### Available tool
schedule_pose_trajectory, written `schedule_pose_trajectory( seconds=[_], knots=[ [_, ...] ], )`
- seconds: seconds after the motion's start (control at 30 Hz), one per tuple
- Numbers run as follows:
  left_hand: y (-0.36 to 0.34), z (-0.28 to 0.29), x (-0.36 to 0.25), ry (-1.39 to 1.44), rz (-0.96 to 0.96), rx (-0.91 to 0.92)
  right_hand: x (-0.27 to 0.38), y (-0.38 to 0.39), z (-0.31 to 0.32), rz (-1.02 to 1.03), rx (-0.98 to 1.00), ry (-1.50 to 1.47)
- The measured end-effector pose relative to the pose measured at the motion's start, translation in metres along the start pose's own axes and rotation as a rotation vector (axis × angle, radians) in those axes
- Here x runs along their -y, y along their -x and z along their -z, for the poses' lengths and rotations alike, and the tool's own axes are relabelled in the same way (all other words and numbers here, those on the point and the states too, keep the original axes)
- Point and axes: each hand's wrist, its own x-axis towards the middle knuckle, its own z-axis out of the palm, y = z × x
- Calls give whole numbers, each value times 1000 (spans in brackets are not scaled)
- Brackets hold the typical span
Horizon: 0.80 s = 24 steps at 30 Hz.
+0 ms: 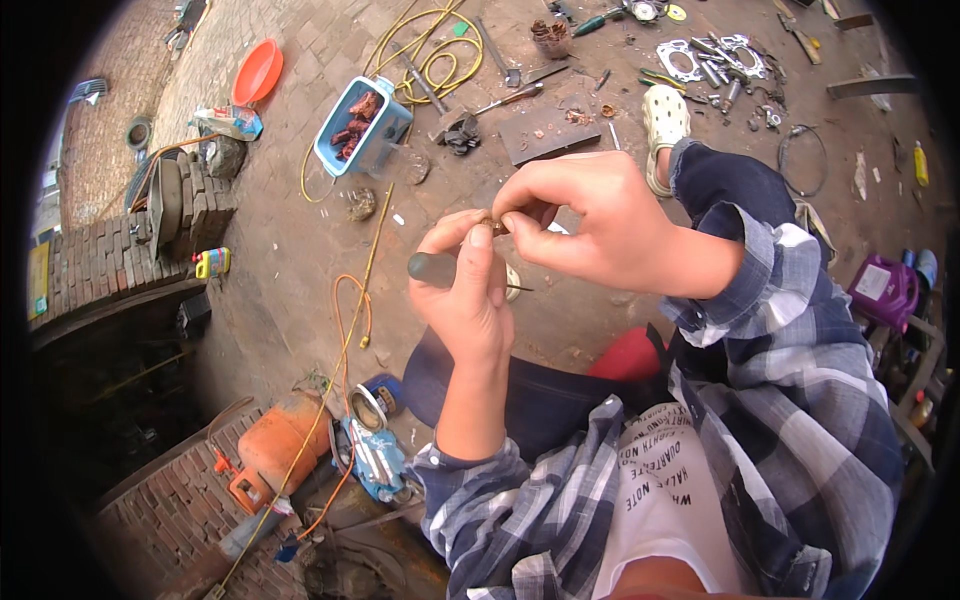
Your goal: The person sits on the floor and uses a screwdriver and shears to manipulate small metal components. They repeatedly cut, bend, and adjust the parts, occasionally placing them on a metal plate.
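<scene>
Head view: the left hand [465, 300] is curled shut around a dark-handled screwdriver [432, 268], its thin shaft poking out to the right. The right hand [590, 220] comes in from the right, fingers [520, 222] pinched tight on a small brown part [495, 226], thumb tips of both hands touching over it. All this hangs above the person's knees. On the dirt floor beyond: a blue box [362, 128], a coiled yellow hose [432, 50], an orange gas cylinder [275, 450] at the near left.
</scene>
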Motion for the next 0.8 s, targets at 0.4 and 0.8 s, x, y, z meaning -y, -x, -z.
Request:
schedule_pose_trajectory(
  seconds=[0.4, 0.8],
  knots=[
    [-2, 1, 0, -40, -2, 13, 5, 0, 10, -240, 158, -224],
    [-17, 10, -12, 23, -9, -32, -66, -1, -5, -511, 125, -292]
  ],
)
